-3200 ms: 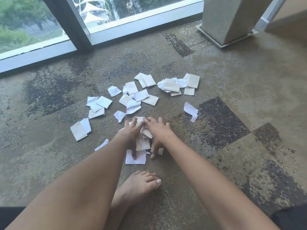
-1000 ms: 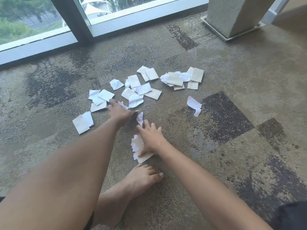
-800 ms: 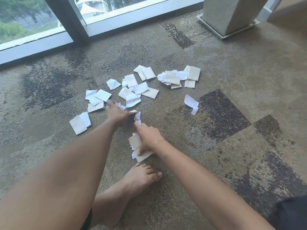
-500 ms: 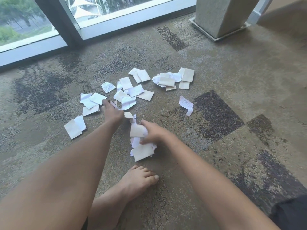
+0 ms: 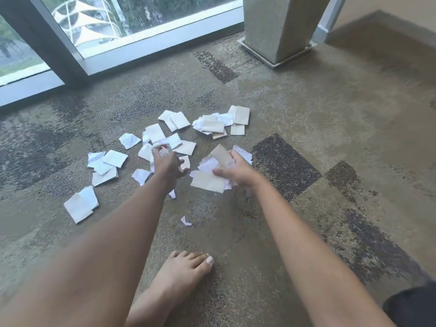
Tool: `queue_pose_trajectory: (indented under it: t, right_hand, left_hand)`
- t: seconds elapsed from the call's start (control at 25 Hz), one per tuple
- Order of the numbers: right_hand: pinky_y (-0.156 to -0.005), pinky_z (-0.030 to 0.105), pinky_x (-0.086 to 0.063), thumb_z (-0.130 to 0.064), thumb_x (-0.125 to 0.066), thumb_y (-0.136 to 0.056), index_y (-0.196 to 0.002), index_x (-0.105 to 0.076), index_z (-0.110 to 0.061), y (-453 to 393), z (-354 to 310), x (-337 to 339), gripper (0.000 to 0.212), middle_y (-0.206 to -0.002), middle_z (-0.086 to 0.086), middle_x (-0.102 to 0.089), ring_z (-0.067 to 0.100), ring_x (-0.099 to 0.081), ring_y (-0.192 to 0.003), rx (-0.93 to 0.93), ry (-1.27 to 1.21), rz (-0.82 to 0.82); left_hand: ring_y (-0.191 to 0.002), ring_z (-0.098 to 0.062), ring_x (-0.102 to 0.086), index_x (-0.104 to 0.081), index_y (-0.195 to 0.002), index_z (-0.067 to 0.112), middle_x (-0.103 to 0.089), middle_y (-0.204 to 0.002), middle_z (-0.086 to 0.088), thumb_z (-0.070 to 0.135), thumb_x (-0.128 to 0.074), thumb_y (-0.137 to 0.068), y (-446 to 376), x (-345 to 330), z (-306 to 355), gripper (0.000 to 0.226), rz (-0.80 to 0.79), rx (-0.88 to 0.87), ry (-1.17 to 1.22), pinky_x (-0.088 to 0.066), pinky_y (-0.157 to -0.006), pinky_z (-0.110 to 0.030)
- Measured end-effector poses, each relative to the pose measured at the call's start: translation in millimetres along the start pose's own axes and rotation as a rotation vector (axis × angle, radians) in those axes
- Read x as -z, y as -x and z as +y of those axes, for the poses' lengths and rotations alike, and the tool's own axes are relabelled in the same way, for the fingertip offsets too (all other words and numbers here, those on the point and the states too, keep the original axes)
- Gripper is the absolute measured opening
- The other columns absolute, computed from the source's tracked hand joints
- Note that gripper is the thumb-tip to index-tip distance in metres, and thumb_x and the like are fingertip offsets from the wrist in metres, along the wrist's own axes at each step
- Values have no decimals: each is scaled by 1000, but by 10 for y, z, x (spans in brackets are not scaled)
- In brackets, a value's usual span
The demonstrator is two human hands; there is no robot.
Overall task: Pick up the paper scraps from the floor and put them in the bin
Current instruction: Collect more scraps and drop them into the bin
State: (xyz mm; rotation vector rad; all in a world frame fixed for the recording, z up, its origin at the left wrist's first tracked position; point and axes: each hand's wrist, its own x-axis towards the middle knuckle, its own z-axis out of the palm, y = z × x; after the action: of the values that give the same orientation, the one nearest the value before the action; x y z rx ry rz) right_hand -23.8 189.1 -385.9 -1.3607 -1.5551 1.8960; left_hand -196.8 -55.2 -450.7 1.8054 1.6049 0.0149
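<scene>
White and beige paper scraps (image 5: 219, 125) lie scattered over the patterned carpet (image 5: 295, 109). My right hand (image 5: 238, 169) grips a bundle of scraps (image 5: 207, 181) lifted just off the floor. My left hand (image 5: 166, 162) reaches into the middle cluster and pinches a crumpled scrap (image 5: 162, 151). More scraps (image 5: 107, 162) lie to the left, with a pair (image 5: 80, 205) nearer me and a tiny piece (image 5: 185, 220) between my arms. No bin is in view.
A stone pillar on a square base (image 5: 278, 27) stands at the back right. A floor-level window with a dark frame (image 5: 54, 41) runs along the back. My bare foot (image 5: 179, 272) rests on the carpet below my arms.
My right hand has gathered the near pile and lifted it, moving up and right. My left hand has reached further into the middle cluster and taken hold of a scrap.
</scene>
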Motion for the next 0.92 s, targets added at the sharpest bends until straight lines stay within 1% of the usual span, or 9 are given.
queue_pose_trajectory:
  t: [0.08, 0.16, 0.24, 0.28, 0.36, 0.44, 0.56, 0.68, 0.92]
  right_hand:
    - [-85, 41, -58, -15, -76, -83, -132, -39, -10, 14, -12, 160, 61, -122, 11, -59, 26, -64, -103, 0, -133, 87]
    - [-77, 38, -60, -16, -75, -84, -133, -41, -9, 47, -21, 310, 61, -123, 14, -59, 29, -64, -104, 13, -201, 164]
    - [-60, 26, -57, -18, -74, -84, -131, -42, -10, 105, -28, 465, 58, -121, 13, -60, 24, -65, -97, 22, -261, 231]
    - [-57, 24, -56, -18, -74, -84, -129, -42, -11, 131, -29, 545, 56, -119, 12, -61, 21, -65, -94, 26, -306, 268]
    - [-61, 27, -58, -17, -75, -84, -123, -41, -16, 192, -22, 694, 52, -116, 8, -63, 18, -66, -92, 50, -412, 352]
    - [-77, 38, -59, -15, -76, -83, -122, -41, -17, 252, -65, 842, 52, -117, 7, -64, 22, -66, -100, 92, -497, 434]
    - [-84, 47, -58, -11, -76, -84, -123, -44, -9, 396, -182, 1095, 51, -120, 14, -64, 26, -67, -103, 195, -562, 558]
    - [-63, 35, -61, -9, -74, -86, -121, -45, -6, 671, -337, 1441, 46, -111, 11, -67, 17, -71, -87, 291, -650, 655]
    - [-80, 41, -60, -8, -72, -87, -130, -46, -10, 1401, -470, 2156, 51, -123, 14, -65, 28, -67, -108, 411, -775, 839]
  left_hand:
    - [-75, -13, -70, -55, -117, 32, -73, -104, 14, 39, -36, -98, 32, -71, -14, 28, -12, -57, 14, -53, -61, -28]
    - [-76, -17, -73, -60, -116, 28, -74, -105, 7, 36, -23, -105, -43, -12, 4, 39, 80, -29, 124, -52, -61, -30]
    - [-86, -21, -74, -57, -115, 22, -65, -119, -1, 28, -16, -108, -520, 558, 319, 43, 259, -71, 627, -54, -62, -32]
    - [-96, -25, -72, -54, -116, 17, -56, -129, -5, 14, -23, -105, -973, 958, 639, 32, 216, -67, 1155, -56, -64, -33]
    - [-112, -29, -62, -47, -127, 5, -51, -136, -15, -10, -31, -90, -1680, 1656, 1292, 43, 450, 168, 1544, -58, -73, -41]
    - [-95, -27, -64, -42, -137, 4, -63, -109, -13, -7, -35, -90, -1981, 1751, 1567, 49, 403, 410, 1524, -56, -78, -46]
    - [-64, -21, -64, -64, -109, 11, -65, -81, -8, 26, -44, -101, -2106, 1706, 2151, 26, 368, 325, 1480, -56, -58, -34]
    - [-71, -26, -68, -67, -107, 10, -71, -90, -11, 35, -54, -95, -2272, 1687, 2704, 30, 294, 206, 1515, -59, -58, -41]
    - [-85, -19, -58, -44, -129, 21, -64, -103, -1, 16, -37, -96, -2526, 1528, 3711, 33, 398, 215, 1463, -47, -76, -35]
